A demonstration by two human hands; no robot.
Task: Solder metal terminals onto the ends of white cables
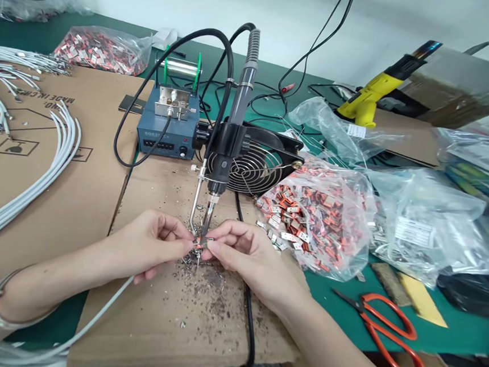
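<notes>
person's left hand (153, 245) and right hand (242, 252) both pinching small connector (199, 243) at soldering iron (220, 173) tip, midway between cardboard's (150, 326) left and right edges; white cable (103, 309) beneath left wrist.

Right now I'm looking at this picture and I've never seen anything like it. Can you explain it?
Sure! There's no robot here. The camera sits on a person's head, looking down at their own bare hands.

The left hand seems to pinch the end of a white cable. The right hand pinches a tiny piece, too small to see well. Right above it, a soldering iron points down from its stand.

Under the hands is cardboard sprinkled with dark crumbs. Behind are a blue box and a round fan. To the right are a bag of orange and silver pieces and orange-handled scissors.
</notes>
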